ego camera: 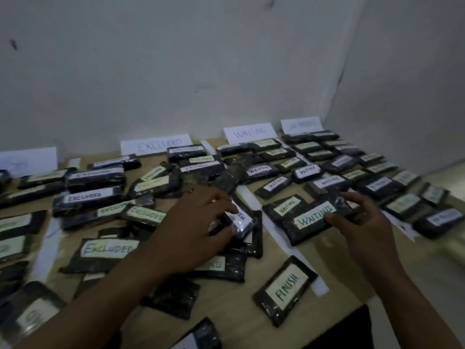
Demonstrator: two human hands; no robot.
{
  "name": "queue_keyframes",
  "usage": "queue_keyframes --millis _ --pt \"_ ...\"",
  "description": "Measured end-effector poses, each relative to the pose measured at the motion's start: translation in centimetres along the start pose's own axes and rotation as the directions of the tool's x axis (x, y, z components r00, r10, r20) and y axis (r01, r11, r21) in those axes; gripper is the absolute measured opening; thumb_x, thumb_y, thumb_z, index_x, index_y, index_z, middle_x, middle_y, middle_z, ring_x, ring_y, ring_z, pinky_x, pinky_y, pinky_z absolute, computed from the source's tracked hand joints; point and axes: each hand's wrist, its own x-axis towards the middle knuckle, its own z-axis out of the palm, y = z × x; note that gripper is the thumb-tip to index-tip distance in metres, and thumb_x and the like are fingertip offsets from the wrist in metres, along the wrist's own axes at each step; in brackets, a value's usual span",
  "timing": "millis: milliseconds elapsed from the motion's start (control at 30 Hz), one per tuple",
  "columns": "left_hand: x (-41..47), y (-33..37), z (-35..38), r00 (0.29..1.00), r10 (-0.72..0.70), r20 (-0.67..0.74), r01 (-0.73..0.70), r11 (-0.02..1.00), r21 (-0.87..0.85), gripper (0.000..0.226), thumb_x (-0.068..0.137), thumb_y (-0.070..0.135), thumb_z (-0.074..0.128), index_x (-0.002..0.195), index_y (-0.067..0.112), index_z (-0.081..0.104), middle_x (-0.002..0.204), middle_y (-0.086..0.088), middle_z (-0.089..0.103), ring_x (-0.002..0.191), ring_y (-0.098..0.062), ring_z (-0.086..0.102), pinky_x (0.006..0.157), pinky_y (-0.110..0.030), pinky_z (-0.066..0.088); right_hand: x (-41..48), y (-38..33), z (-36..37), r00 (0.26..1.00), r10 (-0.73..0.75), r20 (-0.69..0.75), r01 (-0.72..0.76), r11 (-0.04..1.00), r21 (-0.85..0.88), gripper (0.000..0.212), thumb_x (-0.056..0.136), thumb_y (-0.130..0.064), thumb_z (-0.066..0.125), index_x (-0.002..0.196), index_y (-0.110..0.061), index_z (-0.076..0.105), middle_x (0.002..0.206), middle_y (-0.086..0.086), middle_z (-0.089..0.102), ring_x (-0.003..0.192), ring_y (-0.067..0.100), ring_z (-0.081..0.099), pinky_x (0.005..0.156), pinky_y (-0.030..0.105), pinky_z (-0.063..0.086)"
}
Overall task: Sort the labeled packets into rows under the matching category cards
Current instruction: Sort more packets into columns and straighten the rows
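- The left grip (198, 222) is curled round a small packet (240, 219), fingers over its far side and thumb at its near end; only the letters "SH" of its label show.
- That small packet sits over a loose pile of dark packets (226, 268) in the middle of the worktop (239, 311).
- The right grip (362, 222) pinches the right end of a WAITING packet (315, 217), thumb on the near edge and fingers on the far edge. I cannot tell whether it is lifted.
- The WAITING packet lies at the near end of the row under the WAITING card (249, 133), overlapping a smaller packet (286, 206) of the same label.
- The EXCLUDED card (156, 144) stands against the wall, with EXCLUDED packets (93, 197) spread below it.
- 2 more cards, far left (27, 159) and far right (302, 125), are too blurred to read.
- 1 FINISH packet (286, 289) lies alone near the front edge, just beside a white strip (251, 200).
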Motion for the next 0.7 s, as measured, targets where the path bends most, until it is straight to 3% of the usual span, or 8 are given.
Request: queue_keyframes --millis 233,367,500,600,700 --pt "-0.3 -0.4 1.8 0.999 -0.047 0.021 0.047 0.999 0.018 0.045 0.078 0.055 0.048 0.114 0.032 0.06 0.129 0.015 0.048 0.119 -0.008 0.043 0.095 -0.031 0.042 -0.1 2.3 -0.5 0.997 -0.02 -0.077 -0.008 0.94 -0.342 0.042 0.082 -0.026 0.072 0.121 -0.024 0.056 0.11 -0.004 0.055 0.096 0.013 0.054 0.079 0.025 0.04" --pt "-0.7 -0.6 1.8 0.997 -0.073 0.025 0.073 0.997 -0.025 0.038 0.077 0.054 0.053 0.111 0.038 0.057 0.129 0.022 0.042 0.115 0.0 0.044 0.086 -0.017 0.038 -0.3 2.4 -0.2 0.996 -0.061 -0.072 0.026 0.91 -0.414 0.037 0.083 -0.023 0.072 0.118 -0.022 0.061 0.116 0.0 0.047 0.089 0.009 0.052 0.081 0.024 0.037" --pt "-0.9 -0.6 1.9 0.993 -0.114 0.031 0.116 0.988 -0.099 0.04 0.076 0.053 0.056 0.113 0.04 0.057 0.131 0.03 0.038 0.111 0.012 0.041 0.079 0.001 0.028 -0.4 2.4 -0.1 0.995 -0.099 0.0 0.085 0.852 -0.516 0.025 0.086 -0.022 0.068 0.11 -0.022 0.068 0.114 0.003 0.051 0.082 0.002 0.048 0.082 0.021 0.034" --pt "-0.8 -0.8 1.7 0.989 -0.141 0.032 0.145 0.973 -0.178 0.044 0.073 0.057 0.051 0.112 0.038 0.062 0.129 0.03 0.043 0.115 0.013 0.044 0.085 0.003 0.028 -0.4 2.5 0.0 0.992 -0.121 0.024 0.114 0.825 -0.554 0.023 0.088 -0.019 0.065 0.11 -0.021 0.069 0.115 0.002 0.052 0.092 0.006 0.048 0.086 0.021 0.034" --pt "-0.4 -0.8 1.2 0.985 -0.172 0.016 0.17 0.947 -0.272 0.029 0.078 0.043 0.063 0.104 0.031 0.068 0.122 0.022 0.054 0.112 0.006 0.051 0.088 -0.003 0.035 -0.5 2.5 0.0 0.995 -0.1 0.011 0.09 0.842 -0.532 0.021 0.088 -0.021 0.065 0.108 -0.022 0.069 0.112 0.0 0.05 0.099 0.013 0.053 0.087 0.024 0.035"
